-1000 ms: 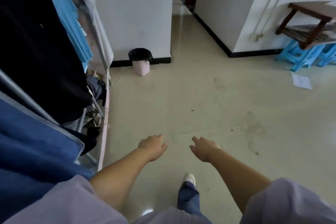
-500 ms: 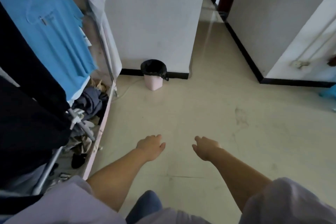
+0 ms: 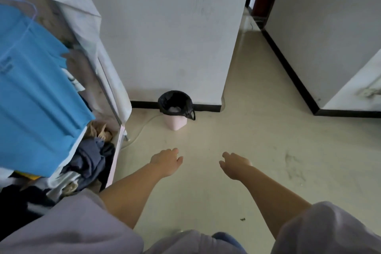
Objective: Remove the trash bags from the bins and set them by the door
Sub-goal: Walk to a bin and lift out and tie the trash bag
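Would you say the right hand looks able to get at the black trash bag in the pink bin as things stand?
Probably not yet. The right hand is empty and short of the black trash bag lining the pink bin. Only bare floor lies between, so nothing blocks it.

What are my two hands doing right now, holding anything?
Left hand: open, fingers loosely curled, holding nothing.
Right hand: open, holding nothing.
Neither touches the black bag in the pink bin.
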### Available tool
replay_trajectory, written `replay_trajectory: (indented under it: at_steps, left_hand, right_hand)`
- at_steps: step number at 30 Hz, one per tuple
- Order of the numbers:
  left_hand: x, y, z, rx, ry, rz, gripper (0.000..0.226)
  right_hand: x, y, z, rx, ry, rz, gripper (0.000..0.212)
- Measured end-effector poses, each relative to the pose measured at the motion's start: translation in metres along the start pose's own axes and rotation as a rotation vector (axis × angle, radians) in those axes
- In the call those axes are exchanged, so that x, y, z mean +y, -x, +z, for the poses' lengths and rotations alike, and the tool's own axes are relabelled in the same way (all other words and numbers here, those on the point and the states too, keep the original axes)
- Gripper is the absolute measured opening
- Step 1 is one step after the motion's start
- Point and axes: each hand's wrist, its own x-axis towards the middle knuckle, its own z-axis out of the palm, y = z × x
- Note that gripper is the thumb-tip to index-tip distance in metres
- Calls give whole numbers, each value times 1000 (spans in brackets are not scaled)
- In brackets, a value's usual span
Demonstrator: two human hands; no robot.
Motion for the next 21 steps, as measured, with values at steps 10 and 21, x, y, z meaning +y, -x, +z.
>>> replay_trajectory:
  at_steps: [10, 21]
  left_hand:
    - [-37, -181, -74, -17, 85, -148, 44]
    - [-78, -346, -126, -110, 303, -264, 49]
  right_hand:
    - [-11, -200, -92, -60, 51, -85, 43]
    - [-43, -390, -153, -194, 2, -112, 43]
